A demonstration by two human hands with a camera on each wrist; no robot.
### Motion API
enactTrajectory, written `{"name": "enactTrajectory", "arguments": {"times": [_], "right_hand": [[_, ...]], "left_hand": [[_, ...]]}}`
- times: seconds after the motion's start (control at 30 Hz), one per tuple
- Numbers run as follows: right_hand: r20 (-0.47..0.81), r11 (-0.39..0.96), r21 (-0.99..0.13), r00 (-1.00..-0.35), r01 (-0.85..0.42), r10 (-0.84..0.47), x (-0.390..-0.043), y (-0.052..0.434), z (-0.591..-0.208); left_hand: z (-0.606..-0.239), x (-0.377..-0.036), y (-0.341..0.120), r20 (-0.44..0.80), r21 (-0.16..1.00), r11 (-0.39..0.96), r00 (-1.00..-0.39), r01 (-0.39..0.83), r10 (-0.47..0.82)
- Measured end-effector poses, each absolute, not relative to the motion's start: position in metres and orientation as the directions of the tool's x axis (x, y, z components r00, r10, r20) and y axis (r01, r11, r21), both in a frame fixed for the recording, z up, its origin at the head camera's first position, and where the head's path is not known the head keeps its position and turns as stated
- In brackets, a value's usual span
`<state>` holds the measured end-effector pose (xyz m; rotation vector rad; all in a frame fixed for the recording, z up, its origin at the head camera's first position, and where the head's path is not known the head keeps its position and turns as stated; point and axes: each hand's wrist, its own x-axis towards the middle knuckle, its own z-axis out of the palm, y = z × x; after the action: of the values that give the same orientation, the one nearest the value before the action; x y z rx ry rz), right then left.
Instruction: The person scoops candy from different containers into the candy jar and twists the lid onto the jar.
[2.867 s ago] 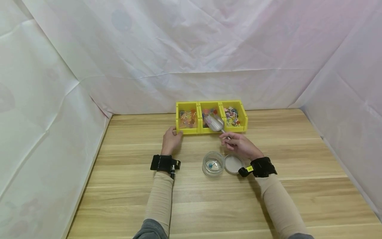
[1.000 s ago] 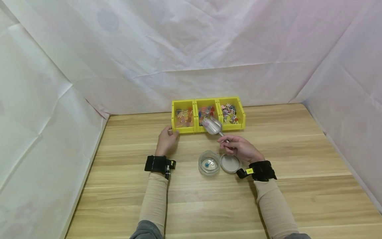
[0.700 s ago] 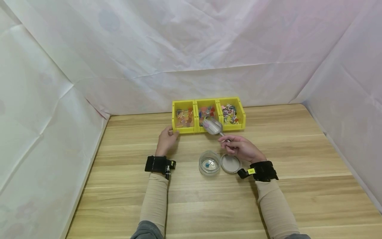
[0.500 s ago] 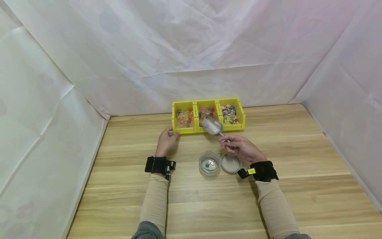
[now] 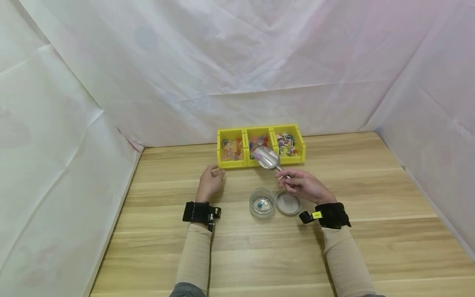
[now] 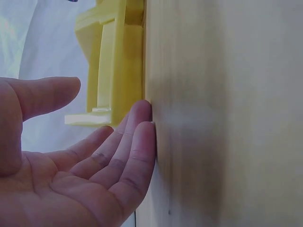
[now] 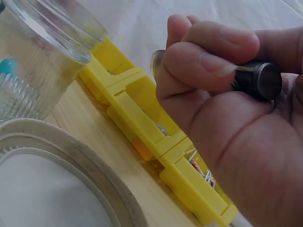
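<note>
A: Right hand [image 5: 302, 186]: what does it hold, and where?

B: It grips the dark handle of a metal scoop [image 5: 268, 157], fingers curled round it (the right wrist view shows the handle's round butt [image 7: 263, 80] projecting past the fingers). The scoop's bowl hangs over the front edge of the middle yellow bin [image 5: 259, 145]; whether it carries anything cannot be told.

A: And the left hand [image 5: 210, 182]?

B: Released. It rests on the wooden table [image 5: 371, 198], fingers relaxed and holding nothing, just in front of the left yellow bin [image 5: 231, 147]. In the left wrist view the palm is open and the fingertips [image 6: 142, 124] lie on the table beside the bin's corner; contact with the bin itself cannot be confirmed.

A: The bins?

B: Three yellow bins stand touching side by side at the far edge of the table, against the white backdrop [image 5: 237, 62]. Each holds small coloured pieces; those in the right yellow bin [image 5: 288, 142] have white sticks.

A: What lies nearest the person?

B: A clear glass jar [image 5: 262, 202], upright and uncovered, with one blue-headed piece [image 5: 260, 203] inside. Its lid [image 5: 288, 203] lies flat just beside it on the right, below the right hand. Black wrist straps [image 5: 200, 212] are worn on both forearms.
</note>
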<state>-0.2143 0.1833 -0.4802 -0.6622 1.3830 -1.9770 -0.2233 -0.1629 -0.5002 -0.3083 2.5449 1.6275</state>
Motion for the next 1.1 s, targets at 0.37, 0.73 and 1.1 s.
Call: {"name": "enactTrajectory", "arguments": {"times": [0.37, 0.73, 1.1], "right_hand": [[0.042, -0.256, -0.938, -0.657, 0.234, -0.753, -0.201, 0.192, -0.472], [0.033, -0.236, -0.945, -0.654, 0.225, -0.756, -0.188, 0.195, -0.471], [0.103, -0.263, -0.946, -0.592, 0.19, -0.799, -0.18, 0.204, -0.474]], "left_hand": [[-0.501, -0.199, -0.151, -0.187, 0.877, 0.435, -0.979, -0.204, -0.081], [-0.503, -0.184, -0.139, -0.188, 0.87, 0.466, -0.982, -0.159, 0.015], [-0.494, -0.168, -0.123, -0.141, 0.906, 0.42, -0.97, -0.047, 0.196]]}}
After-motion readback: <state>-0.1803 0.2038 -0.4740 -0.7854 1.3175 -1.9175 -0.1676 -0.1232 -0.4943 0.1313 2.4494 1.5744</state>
